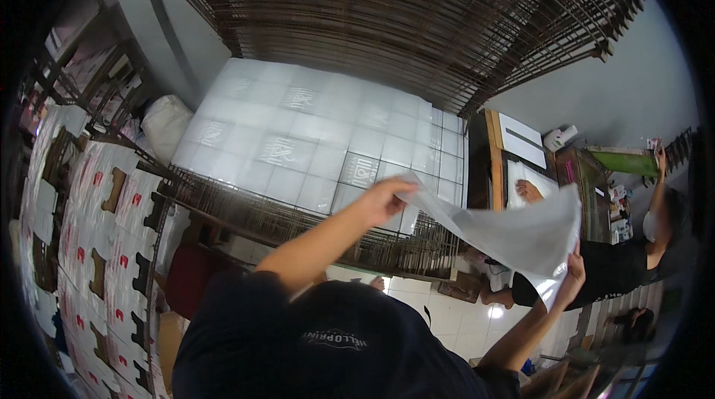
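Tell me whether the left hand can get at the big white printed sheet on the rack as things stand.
Probably not freely: the left hand hovers right above the printed sheet, nothing between them, but it is gripping one corner of the thin sheet that the right hand also holds.

Both arms raised and stretched forward, bare forearms. Left hand (381,202) up high, arm bent at elbow, fingers pinched shut at the front. Right hand (573,274) lower and further right, wrist cocked back, fingers closed in a pinch.
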The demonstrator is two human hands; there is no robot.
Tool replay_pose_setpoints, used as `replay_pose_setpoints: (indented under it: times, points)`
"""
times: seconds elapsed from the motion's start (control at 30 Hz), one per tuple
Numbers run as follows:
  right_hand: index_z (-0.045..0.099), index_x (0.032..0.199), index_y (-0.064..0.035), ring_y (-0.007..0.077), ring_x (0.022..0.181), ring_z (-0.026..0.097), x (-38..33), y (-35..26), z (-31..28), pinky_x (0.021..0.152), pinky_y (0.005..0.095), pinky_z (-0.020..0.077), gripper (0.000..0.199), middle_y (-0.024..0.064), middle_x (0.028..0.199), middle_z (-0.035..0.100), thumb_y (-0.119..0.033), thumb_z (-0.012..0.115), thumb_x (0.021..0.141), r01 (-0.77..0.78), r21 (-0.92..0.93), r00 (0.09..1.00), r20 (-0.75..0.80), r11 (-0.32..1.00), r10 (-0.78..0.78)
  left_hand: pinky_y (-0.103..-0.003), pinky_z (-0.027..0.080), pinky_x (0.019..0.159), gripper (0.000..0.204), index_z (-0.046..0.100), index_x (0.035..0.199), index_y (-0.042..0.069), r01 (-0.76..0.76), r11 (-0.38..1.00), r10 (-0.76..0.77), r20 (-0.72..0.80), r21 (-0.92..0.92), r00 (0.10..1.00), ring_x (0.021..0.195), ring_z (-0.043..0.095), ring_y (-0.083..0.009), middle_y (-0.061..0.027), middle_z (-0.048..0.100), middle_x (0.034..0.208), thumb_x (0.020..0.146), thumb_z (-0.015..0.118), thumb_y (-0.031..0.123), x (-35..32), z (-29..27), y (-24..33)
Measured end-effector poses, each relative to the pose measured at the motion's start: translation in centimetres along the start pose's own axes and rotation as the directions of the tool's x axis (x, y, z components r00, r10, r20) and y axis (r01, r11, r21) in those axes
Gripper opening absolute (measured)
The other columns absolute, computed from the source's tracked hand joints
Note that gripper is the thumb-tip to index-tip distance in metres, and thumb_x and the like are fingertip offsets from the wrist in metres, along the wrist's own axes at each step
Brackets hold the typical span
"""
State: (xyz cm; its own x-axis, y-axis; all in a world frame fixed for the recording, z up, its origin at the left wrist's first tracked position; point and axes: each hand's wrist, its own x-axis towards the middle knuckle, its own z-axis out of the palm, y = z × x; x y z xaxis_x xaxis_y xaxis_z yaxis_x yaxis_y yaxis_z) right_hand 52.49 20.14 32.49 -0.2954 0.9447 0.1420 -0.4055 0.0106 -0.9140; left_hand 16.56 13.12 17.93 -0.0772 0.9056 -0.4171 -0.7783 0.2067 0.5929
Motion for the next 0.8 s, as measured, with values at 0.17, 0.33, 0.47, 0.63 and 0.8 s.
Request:
replay_pose_setpoints:
  times: [0.17, 0.33, 0.47, 0.63, 0.8]
  points:
    - [0.038, 0.130, 0.0022, 0.0241, 0.113, 0.049, 3.9, 4.7, 5.8, 0.097, 0.0338, 0.0381, 0.061, 0.0133, 0.126, 0.047, -0.010, 0.045, 0.070, -0.100, 0.034, 0.987, 0.127, 0.994, 0.095, -0.020, 0.039, 0.059, 0.031, 0.059, 0.106, 0.011, -0.346, 0.936, 0.349, -0.034, 0.068, 0.937, 0.076, 0.054, -0.0070, 0.0012, 0.061, 0.091, 0.076, 0.065, 0.013, -8.5, -2.7, 8.9]
    - [0.045, 0.121, -0.0009, 0.0194, 0.106, 0.050, 6.0, 12.5, 7.4, 0.094, 0.0293, 0.0368, 0.054, 0.0083, 0.115, 0.051, -0.006, 0.044, 0.067, -0.139, -0.179, 0.990, 0.012, 0.974, 0.143, -0.021, 0.039, 0.059, 0.036, 0.057, 0.111, 0.006, -0.443, 0.807, 0.535, -0.164, 0.389, 0.829, 0.072, 0.055, -0.0077, 0.0001, 0.063, 0.086, 0.076, 0.064, 0.009, -11.6, -9.4, 8.0]
    - [0.057, 0.093, -0.0055, 0.0132, 0.074, 0.056, 7.5, 21.9, 5.0, 0.065, 0.0239, 0.0431, 0.026, 0.0028, 0.083, 0.060, 0.001, 0.055, 0.068, -0.309, -0.345, 0.949, -0.052, 0.886, 0.311, -0.028, 0.045, 0.059, 0.040, 0.055, 0.113, 0.002, -0.413, 0.704, 0.647, -0.282, 0.578, 0.708, 0.068, 0.058, -0.0134, -0.0059, 0.064, 0.085, 0.075, 0.065, 0.007, -9.0, -16.8, 4.1]
    - [0.057, 0.087, -0.0096, 0.0080, 0.050, 0.048, 7.3, 29.9, 4.5, 0.037, 0.0240, 0.0299, 0.019, -0.0020, 0.067, 0.054, -0.006, 0.064, 0.070, -0.492, -0.569, 0.866, -0.246, 0.659, 0.435, -0.035, 0.049, 0.062, 0.046, 0.053, 0.114, 0.001, -0.027, 0.385, 0.726, -0.284, 0.923, 0.626, 0.067, 0.062, -0.0246, -0.0137, 0.065, 0.078, 0.071, 0.068, 0.008, -6.9, -22.2, 1.9]
    - [0.056, 0.088, -0.0050, 0.0088, 0.049, 0.045, 7.2, 33.8, 3.7, 0.038, 0.0253, 0.0302, 0.019, 0.0003, 0.065, 0.052, -0.008, 0.065, 0.072, -0.478, -0.660, 0.875, -0.297, 0.580, 0.383, -0.035, 0.050, 0.062, 0.037, 0.057, 0.104, 0.001, -0.021, 0.348, 0.763, -0.270, 0.937, 0.587, 0.068, 0.064, -0.0257, -0.0144, 0.065, 0.075, 0.070, 0.070, 0.008, -5.9, -24.6, 0.8]
